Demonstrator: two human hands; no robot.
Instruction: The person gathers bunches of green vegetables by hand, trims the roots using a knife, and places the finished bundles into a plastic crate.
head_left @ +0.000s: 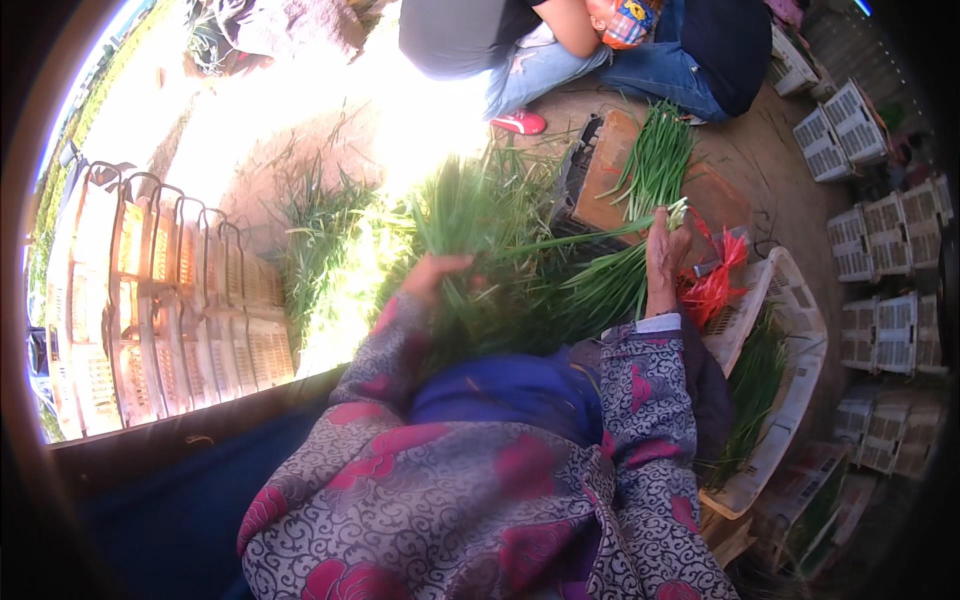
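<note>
My right hand [664,255] is closed around a bunch of long green chives [612,283]. Their pale stem ends stick out above the fingers, and the leaves trail down to the left. Motion smears my left hand [440,275], which is among loose chive leaves [450,215] over the heap; its grip on them is unclear. Ahead of my right hand, a tidy bundle of chives [660,150] lies on a brown board [618,165]. Red plastic ties [725,280] hang just right of my right wrist.
A pale plastic crate [800,350] holding chives stands at my right. Stacked crates [190,300] rise on the left, and more white crates [885,240] line the far right. A loose heap of greens [345,235] covers the ground ahead. Two people [650,65] sit opposite.
</note>
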